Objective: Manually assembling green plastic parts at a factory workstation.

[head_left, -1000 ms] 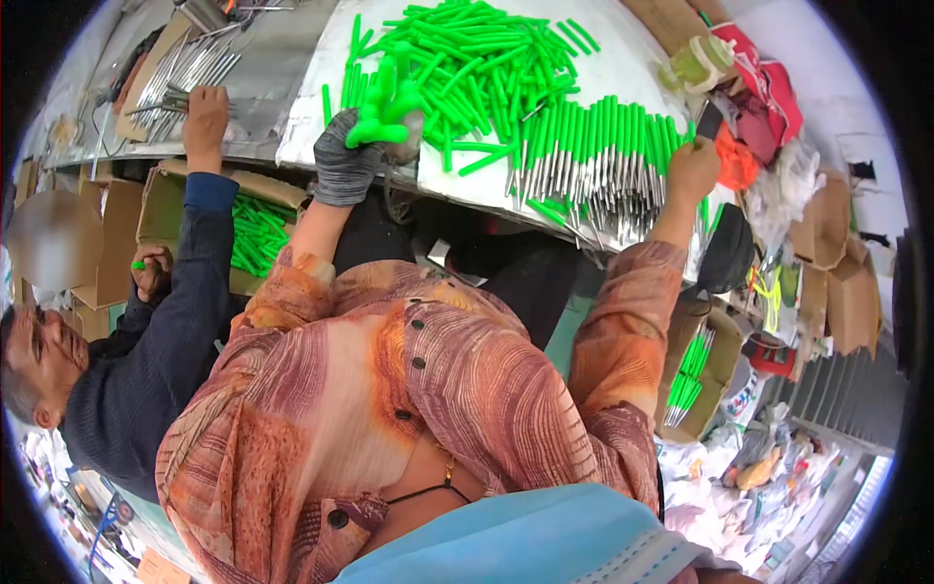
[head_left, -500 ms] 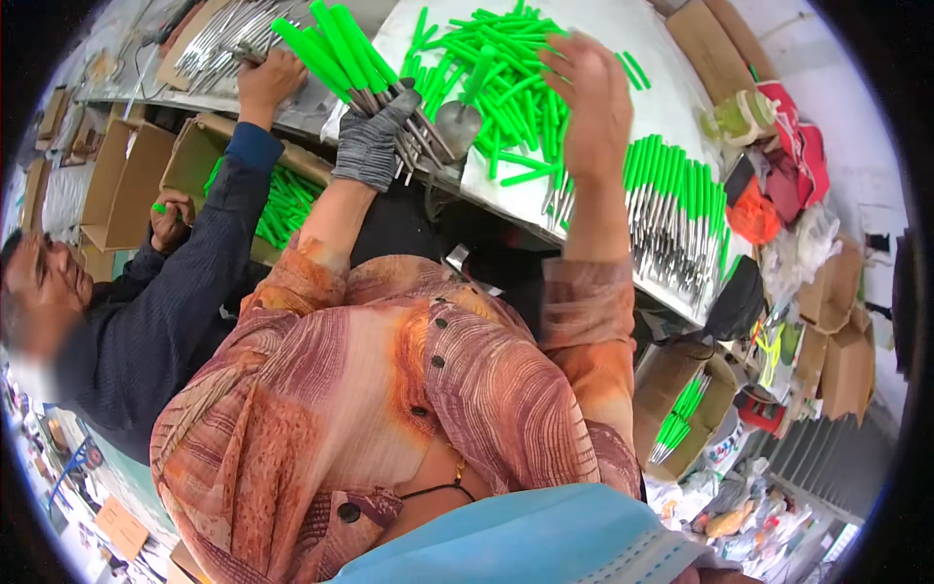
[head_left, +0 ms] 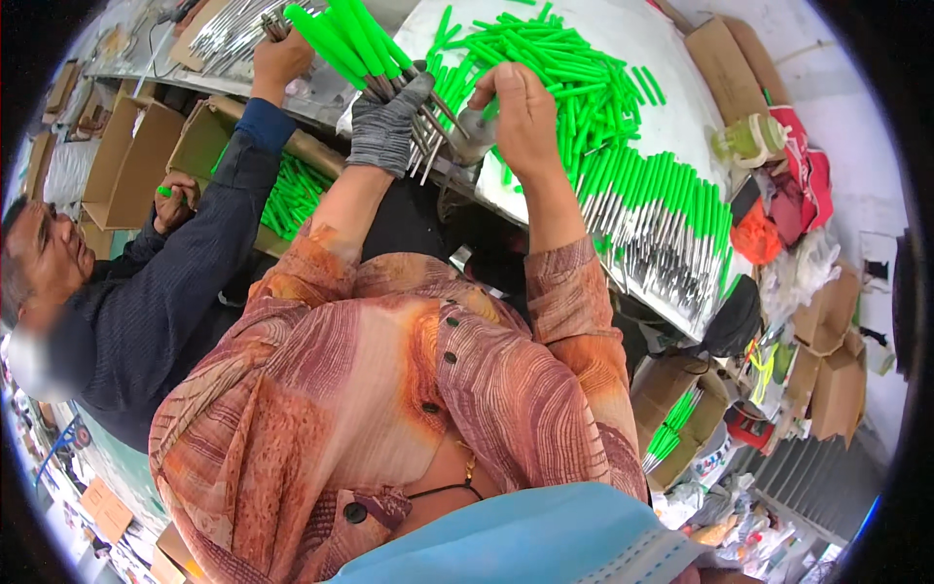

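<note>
My left hand (head_left: pixel 389 122), in a grey knitted glove, is closed around a bundle of metal rods with green handles (head_left: pixel 352 44). The handles point up and away; the bare rod ends stick out below the fingers. My bare right hand (head_left: pixel 525 117) is just right of the bundle, its thumb and fingers bent together at a round metal fixture (head_left: pixel 474 131) on the table edge. What those fingers hold, if anything, is hidden. Behind it lies a loose pile of green handles (head_left: pixel 555 54). To the right, finished-looking green-handled rods (head_left: pixel 662 204) lie in rows.
The white tabletop (head_left: pixel 671 107) carries the pile and rows. At left, a co-worker's hand (head_left: pixel 282 58) is near bare metal rods (head_left: pixel 233 29). A cardboard box of green handles (head_left: pixel 290 200) stands below. Another box (head_left: pixel 715 404) at lower right contains green-handled rods.
My right hand has moved left from over the pile to the metal fixture, its fingers drawing in. The green handle seen standing at the fixture is now hidden. The left hand keeps its bundle.
</note>
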A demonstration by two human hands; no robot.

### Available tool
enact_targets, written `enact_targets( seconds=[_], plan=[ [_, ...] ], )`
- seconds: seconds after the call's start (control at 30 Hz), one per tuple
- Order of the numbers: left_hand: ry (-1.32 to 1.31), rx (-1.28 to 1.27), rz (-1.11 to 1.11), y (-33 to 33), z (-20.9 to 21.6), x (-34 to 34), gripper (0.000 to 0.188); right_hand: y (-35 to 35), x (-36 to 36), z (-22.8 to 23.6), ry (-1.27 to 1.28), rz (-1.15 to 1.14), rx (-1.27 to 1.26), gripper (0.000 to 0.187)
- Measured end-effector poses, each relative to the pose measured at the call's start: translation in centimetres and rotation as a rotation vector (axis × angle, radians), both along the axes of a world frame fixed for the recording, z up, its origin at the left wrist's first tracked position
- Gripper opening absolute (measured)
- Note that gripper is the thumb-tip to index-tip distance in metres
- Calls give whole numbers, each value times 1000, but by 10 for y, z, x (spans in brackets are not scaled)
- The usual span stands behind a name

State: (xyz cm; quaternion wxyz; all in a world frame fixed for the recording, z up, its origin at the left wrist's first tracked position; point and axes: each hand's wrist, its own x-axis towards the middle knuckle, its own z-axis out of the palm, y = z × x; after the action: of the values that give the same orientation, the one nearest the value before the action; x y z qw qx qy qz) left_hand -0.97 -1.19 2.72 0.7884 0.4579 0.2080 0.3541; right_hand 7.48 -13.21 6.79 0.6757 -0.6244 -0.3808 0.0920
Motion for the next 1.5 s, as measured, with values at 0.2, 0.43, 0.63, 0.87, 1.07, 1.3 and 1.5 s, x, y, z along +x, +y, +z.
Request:
enact_targets(
  seconds=[0.2, 0.43, 0.63, 0.87, 1.07, 1.3, 1.5],
  plan=[
    [-105, 16, 64, -3, -8, 10, 24, -1, -1, -6, -60, -29, 28, 31],
    [62, 398, 73, -15, -6, 18, 17, -31, 3, -1, -117, -206, -25, 40],
    [266, 758, -86, -7, -34, 23, 26, -169, 98, -1, -569, -995, -642, 26],
    [195, 744, -110, -15, -33, 23, 32, -298, 142, -26, -643, -1277, -965, 22],
    [168, 354, -145, -10, -15, 5, 29, -278, 130, -21, -665, -1267, -1473, 19],
    [75, 150, -92, -3, -3, 1, 30, -86, 37, 42, -237, -326, 22, 41],
    [71, 133, -35, -2, 7, -2, 28, -7, 1, 59, -80, -35, 74, 32]
  ],
)
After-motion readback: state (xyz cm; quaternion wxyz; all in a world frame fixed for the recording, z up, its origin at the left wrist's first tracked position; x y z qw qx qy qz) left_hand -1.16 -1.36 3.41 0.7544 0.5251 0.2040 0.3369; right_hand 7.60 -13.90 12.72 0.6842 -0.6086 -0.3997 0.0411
